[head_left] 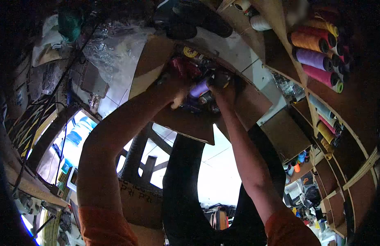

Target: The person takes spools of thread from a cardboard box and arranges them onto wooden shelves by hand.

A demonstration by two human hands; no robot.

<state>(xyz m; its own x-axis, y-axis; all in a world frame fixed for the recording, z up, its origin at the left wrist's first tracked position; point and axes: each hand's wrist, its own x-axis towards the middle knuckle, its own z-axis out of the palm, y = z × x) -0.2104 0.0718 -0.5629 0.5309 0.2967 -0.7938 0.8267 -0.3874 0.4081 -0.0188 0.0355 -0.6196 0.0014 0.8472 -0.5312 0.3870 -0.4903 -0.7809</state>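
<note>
Both my hands reach down into an open cardboard box [186,130] on the floor, among thread spools and other dark items. A purple thread spool [199,88] lies between the hands. My right hand [222,87] has its fingers closed at the upper end of this spool. My left hand [178,89] is at the left of the contents, beside a shiny red bundle [185,67]. Its thumb side shows, but its other fingers are hidden in shadow. A round yellow label [190,51] shows near the far wall of the box.
At the right, wooden shelving holds several thread spools, among them an orange spool [308,42] and a pink spool [320,75]. Clear plastic wrapping [112,49] lies at the upper left. Another cardboard box [285,133] stands right of my legs. Dark shoes [194,18] are beyond the box.
</note>
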